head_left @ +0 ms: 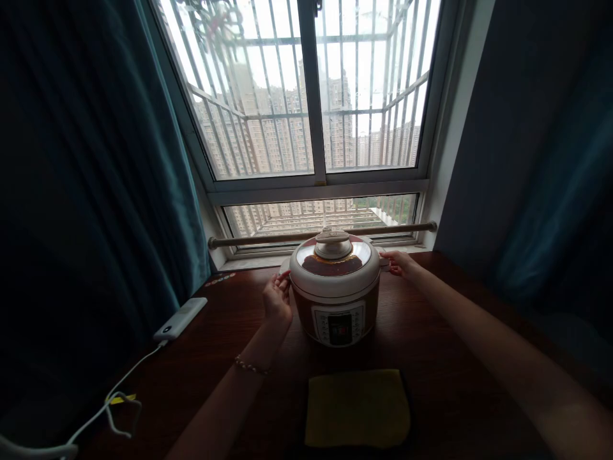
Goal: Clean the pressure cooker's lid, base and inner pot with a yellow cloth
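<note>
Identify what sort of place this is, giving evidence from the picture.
Probably a room in a home, likely an upper-floor flat: a long blue curtain hangs beside the window, tower blocks stand outside, and an electric cooker sits indoors.

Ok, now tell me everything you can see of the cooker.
The cooker stands upright on the dark wooden table, before the window. Its rounded body looks reddish-brown, with a broad whitish upper ring, a glossy top and a pale knob; it looks closed. The front panel has a dark display, too small to read. The left hand touches its left side; the right hand holds the right handle.
</note>
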{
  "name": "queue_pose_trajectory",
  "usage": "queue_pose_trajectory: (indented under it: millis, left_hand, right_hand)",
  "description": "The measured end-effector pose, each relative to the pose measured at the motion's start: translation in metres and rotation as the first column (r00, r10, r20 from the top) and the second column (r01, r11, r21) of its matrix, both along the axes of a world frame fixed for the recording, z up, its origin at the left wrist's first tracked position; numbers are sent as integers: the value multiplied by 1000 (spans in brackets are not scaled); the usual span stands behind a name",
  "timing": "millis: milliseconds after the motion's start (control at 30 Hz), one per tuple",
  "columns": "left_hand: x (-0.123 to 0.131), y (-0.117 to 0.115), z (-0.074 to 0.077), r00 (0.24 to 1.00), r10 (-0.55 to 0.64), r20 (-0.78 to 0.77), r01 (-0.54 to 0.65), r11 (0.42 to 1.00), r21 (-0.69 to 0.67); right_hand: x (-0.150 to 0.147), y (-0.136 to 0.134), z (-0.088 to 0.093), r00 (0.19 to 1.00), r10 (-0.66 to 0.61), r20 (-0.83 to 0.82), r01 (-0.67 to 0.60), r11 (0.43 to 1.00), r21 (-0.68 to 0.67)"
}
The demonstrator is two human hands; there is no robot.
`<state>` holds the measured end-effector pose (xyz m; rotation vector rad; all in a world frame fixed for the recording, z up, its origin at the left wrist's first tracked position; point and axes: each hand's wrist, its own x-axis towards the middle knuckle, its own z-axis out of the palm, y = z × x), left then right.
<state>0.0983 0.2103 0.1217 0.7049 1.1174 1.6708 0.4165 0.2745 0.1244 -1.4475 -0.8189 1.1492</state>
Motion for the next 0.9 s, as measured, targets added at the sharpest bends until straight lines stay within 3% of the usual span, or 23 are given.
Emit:
queue_pose_trajectory:
  millis: [100, 167, 200, 267, 300, 333, 367, 433, 533, 600, 667, 733, 800, 900]
  left_hand:
    - [3, -23, -18, 989, 66, -130, -55, 995, 88]
    - [3, -55, -45, 951, 113, -287, -68, 984, 164]
    - [3, -74, -63, 829, 122, -546, 5, 974, 225]
    - [2, -114, -104, 434, 120, -893, 224, 946, 236]
    - [1, -132, -125, 223, 132, -966, 341, 918, 205]
    - [1, -148, -145, 34, 165, -986, 421, 892, 164]
    - [2, -160, -164, -103, 224, -969, 451, 879, 155]
    - [5, -175, -194, -261, 321, -910, 500, 852, 157]
    - [10, -176, -214, -313, 441, -841, 565, 798, 207]
    - [12, -171, -214, -278, 470, -838, 610, 760, 224]
    - [13, -165, -208, -241, 449, -861, 642, 739, 206]
    - [12, -160, -203, -250, 399, -882, 626, 762, 167]
    - [10, -157, -203, -276, 375, -885, 588, 794, 153]
    - [8, -152, -214, -265, 401, -877, 536, 817, 211]
  right_hand:
    - [-2, -22, -7, 999, -12, -44, 13, 999, 39]
    - [-7, -53, -20, 997, -51, -63, 56, 995, 88]
    - [-11, -73, -31, 995, -75, -64, 82, 991, 108]
    - [-26, -120, -63, 991, -124, -49, 129, 983, 130]
    - [-37, -144, -84, 990, -138, -22, 139, 982, 131]
    - [-49, -168, -106, 987, -117, 107, 100, 983, 152]
    - [-62, -190, -130, 959, -71, 275, 35, 990, 133]
    - [-90, -224, -173, 840, -41, 540, -33, 991, 126]
    - [-123, -244, -212, 588, 63, 806, -149, 988, 32]
    - [-133, -242, -217, 445, 134, 885, -206, 978, -44]
    - [-135, -234, -211, 367, 196, 910, -273, 957, -96]
    - [-131, -225, -203, 352, 233, 907, -323, 939, -116]
    - [-124, -218, -199, 386, 208, 898, -349, 935, -67]
    - [-112, -212, -207, 537, 103, 837, -320, 943, 89]
